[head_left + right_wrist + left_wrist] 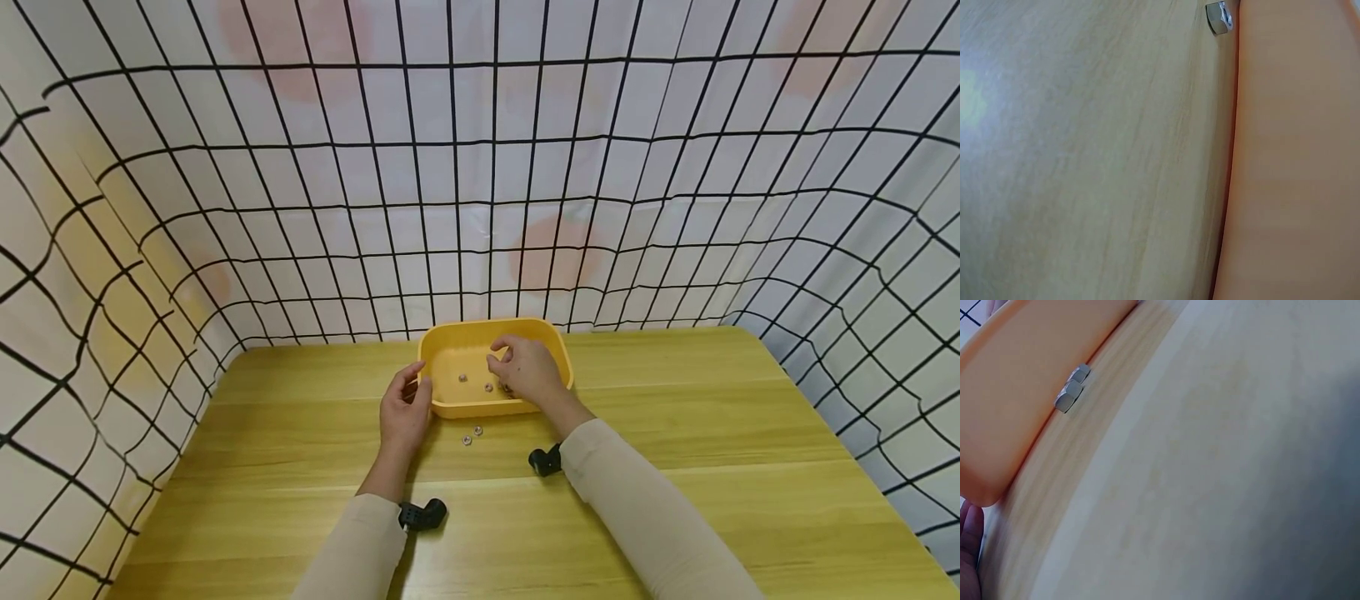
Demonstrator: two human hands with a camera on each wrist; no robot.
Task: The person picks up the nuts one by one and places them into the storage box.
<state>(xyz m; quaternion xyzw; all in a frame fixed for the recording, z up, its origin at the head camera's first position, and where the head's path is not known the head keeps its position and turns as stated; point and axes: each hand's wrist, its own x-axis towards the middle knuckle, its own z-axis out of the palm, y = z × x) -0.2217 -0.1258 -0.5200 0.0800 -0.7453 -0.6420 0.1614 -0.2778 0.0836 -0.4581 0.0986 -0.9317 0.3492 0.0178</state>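
Observation:
A yellow plastic tray (465, 410) with rounded corners sits at the table's far edge. My left hand (405, 415) is at its left end, thumb and fingers apart; fingertips (972, 528) lie against the tray's corner in the left wrist view. Over the tray's right half is my right hand (528, 371), thumb and index finger bent with a gap between their tips and nothing visible in it. Several small metal nuts lie inside, including one nut (462, 378) left of centre; others are partly hidden below the right hand. Two nuts (1069, 396) lie on the table before the tray.
Wooden table (285, 467) extends around the tray on both sides and in front. Behind and at the sides hangs a white curtain (465, 183) with a black grid. A black wrist camera (424, 515) is on the left wrist, another camera (545, 460) on the right.

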